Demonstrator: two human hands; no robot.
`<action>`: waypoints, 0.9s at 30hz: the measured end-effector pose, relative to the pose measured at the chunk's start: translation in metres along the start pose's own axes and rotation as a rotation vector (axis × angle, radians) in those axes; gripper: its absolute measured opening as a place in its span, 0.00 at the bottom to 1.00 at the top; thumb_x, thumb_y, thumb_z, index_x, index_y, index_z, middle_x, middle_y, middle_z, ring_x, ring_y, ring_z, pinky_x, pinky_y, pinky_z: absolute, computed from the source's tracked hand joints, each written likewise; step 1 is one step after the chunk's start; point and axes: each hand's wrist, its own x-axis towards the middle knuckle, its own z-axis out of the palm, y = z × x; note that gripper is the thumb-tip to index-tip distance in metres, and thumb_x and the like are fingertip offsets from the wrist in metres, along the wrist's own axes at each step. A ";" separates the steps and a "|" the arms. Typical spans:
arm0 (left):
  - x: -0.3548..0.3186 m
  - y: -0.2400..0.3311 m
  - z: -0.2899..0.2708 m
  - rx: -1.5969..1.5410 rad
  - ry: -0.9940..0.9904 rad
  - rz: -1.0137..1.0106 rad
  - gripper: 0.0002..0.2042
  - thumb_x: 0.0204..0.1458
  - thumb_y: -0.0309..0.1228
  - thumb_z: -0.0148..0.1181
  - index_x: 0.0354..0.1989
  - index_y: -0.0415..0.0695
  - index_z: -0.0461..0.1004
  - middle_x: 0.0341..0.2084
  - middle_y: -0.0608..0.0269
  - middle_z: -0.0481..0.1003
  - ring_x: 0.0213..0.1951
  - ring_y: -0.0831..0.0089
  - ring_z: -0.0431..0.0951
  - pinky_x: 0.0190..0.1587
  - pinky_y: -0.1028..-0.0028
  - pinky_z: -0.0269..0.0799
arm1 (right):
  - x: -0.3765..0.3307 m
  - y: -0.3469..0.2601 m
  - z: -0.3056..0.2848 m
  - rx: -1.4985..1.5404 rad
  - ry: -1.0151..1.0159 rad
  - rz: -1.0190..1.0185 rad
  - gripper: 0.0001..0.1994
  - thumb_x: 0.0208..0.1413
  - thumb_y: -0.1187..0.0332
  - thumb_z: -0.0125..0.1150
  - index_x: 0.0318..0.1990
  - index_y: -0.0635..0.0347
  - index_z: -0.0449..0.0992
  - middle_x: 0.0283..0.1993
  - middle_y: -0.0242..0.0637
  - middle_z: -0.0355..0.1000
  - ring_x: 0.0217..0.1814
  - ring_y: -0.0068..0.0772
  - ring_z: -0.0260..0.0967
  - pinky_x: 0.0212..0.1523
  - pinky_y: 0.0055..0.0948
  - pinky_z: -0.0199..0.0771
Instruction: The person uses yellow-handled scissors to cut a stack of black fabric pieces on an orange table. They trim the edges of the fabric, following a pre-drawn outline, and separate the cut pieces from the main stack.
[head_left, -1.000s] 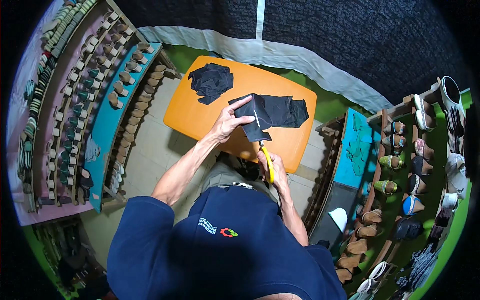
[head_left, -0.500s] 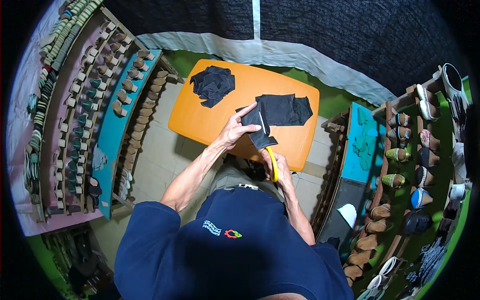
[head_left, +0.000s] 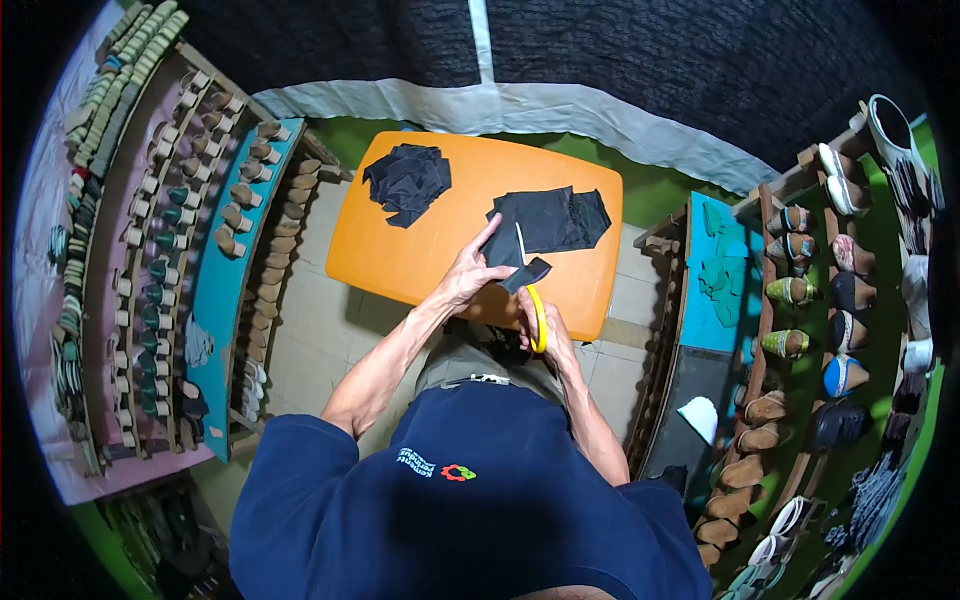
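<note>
Over the near edge of the orange table [head_left: 480, 160], my left hand [head_left: 463, 280] grips a piece of black fabric [head_left: 503, 254] with the thumb across it and the index finger stretched along it. My right hand [head_left: 555, 335] is closed around the yellow handles of a pair of scissors [head_left: 541, 318]. Their thin blade shows against the black fabric, and a cut strip [head_left: 527, 274] folds aside near the handles. Just beyond lies a flat stack of black fabric [head_left: 565, 220]. At the table's far left sits a crumpled heap of black pieces [head_left: 408, 185].
Racks of shoe lasts [head_left: 160, 300] and a blue shelf [head_left: 215, 290] stand on the left. To the right, another blue shelf [head_left: 718, 280] bears green scraps, beside racks of shoes [head_left: 790, 290]. A dark curtain [head_left: 620, 80] with a white hem hangs behind the table.
The scissors have moved along the black fabric, and the cut strip now folds over near the handles. Both hands stay close together; the whole view has shifted slightly.
</note>
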 end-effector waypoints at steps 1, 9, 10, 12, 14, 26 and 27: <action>0.000 0.004 0.002 0.024 0.027 0.002 0.50 0.41 0.16 0.70 0.75 0.49 0.49 0.44 0.64 0.74 0.42 0.78 0.76 0.46 0.79 0.72 | 0.004 -0.002 0.000 -0.016 0.006 -0.015 0.26 0.58 0.39 0.59 0.26 0.54 0.70 0.11 0.24 0.58 0.10 0.18 0.58 0.12 0.22 0.61; 0.011 0.010 -0.002 -0.332 0.250 -0.069 0.48 0.48 0.17 0.65 0.75 0.53 0.44 0.43 0.61 0.74 0.38 0.76 0.76 0.39 0.75 0.73 | 0.024 0.002 -0.005 0.056 0.076 -0.107 0.27 0.57 0.39 0.61 0.27 0.56 0.70 0.14 0.23 0.60 0.11 0.17 0.60 0.14 0.19 0.63; 0.015 0.012 -0.012 -0.409 0.264 -0.051 0.48 0.48 0.16 0.65 0.75 0.52 0.44 0.46 0.58 0.73 0.41 0.73 0.77 0.43 0.69 0.75 | 0.026 0.006 -0.008 0.081 0.079 -0.067 0.27 0.57 0.39 0.60 0.29 0.57 0.70 0.16 0.24 0.60 0.13 0.17 0.61 0.15 0.20 0.65; 0.023 0.009 -0.040 -0.472 0.301 -0.002 0.46 0.50 0.17 0.62 0.75 0.53 0.42 0.55 0.52 0.69 0.48 0.65 0.77 0.49 0.62 0.78 | 0.020 0.001 -0.007 0.058 0.078 -0.044 0.28 0.58 0.37 0.58 0.28 0.58 0.70 0.17 0.26 0.61 0.15 0.18 0.63 0.17 0.21 0.66; 0.031 0.023 -0.052 -0.557 0.368 0.071 0.45 0.51 0.16 0.60 0.75 0.54 0.41 0.56 0.50 0.69 0.51 0.62 0.77 0.52 0.61 0.78 | 0.016 0.002 -0.012 -0.003 0.074 0.013 0.30 0.57 0.35 0.57 0.29 0.58 0.70 0.17 0.27 0.61 0.16 0.20 0.63 0.18 0.22 0.67; 0.026 0.047 -0.047 0.611 -0.243 0.174 0.33 0.47 0.23 0.41 0.69 0.44 0.62 0.65 0.58 0.67 0.61 0.69 0.68 0.63 0.75 0.60 | 0.025 0.020 -0.014 0.294 0.233 -0.140 0.24 0.57 0.47 0.66 0.35 0.60 0.68 0.29 0.36 0.73 0.22 0.22 0.69 0.25 0.23 0.73; 0.027 0.031 -0.042 0.736 -0.300 0.319 0.33 0.47 0.23 0.42 0.69 0.48 0.63 0.60 0.57 0.70 0.52 0.72 0.72 0.55 0.78 0.65 | 0.028 0.018 -0.014 0.285 0.185 -0.175 0.23 0.56 0.49 0.67 0.36 0.60 0.68 0.29 0.36 0.73 0.22 0.22 0.69 0.25 0.23 0.72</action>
